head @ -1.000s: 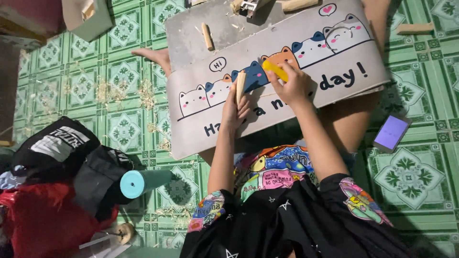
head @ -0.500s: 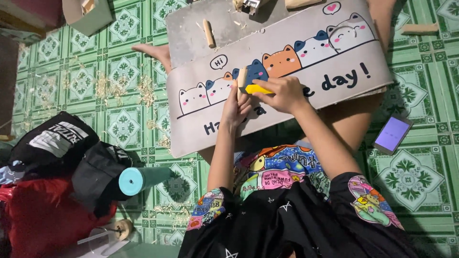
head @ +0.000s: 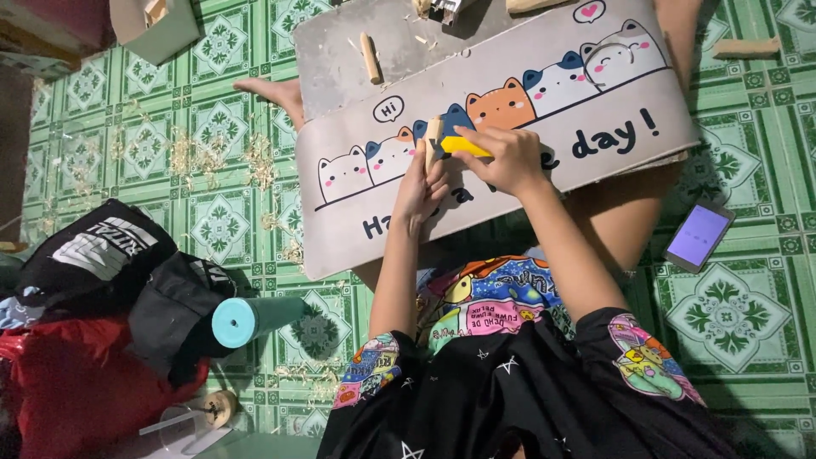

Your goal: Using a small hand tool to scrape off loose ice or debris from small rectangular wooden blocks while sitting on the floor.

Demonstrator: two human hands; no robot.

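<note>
Bags sit far left: a black cloth bag [head: 93, 255] on top of a shiny red bag [head: 76, 391]. At four o'clock from them lies a teal round bottle [head: 255, 316] on the green patterned floor tiles [head: 212, 153]. Pale wood shavings [head: 183, 153] are scattered on the tiles at twelve o'clock from the bags.

Next comes a grey mat with cartoon cats [head: 552, 119], lying across the person's legs. A short wooden stick [head: 371, 58] rests on its bare top part.

The left hand [head: 421, 183] is closed around a small pale wooden piece [head: 433, 140], which stands up over the middle of the mat. Just at three o'clock from it, the right hand [head: 503, 157] is clamped on a yellow-handled knife [head: 466, 146], touching the wood.

Far right, at four o'clock from the hands, a phone with a lit purple screen [head: 699, 235] lies on the tiles.
</note>
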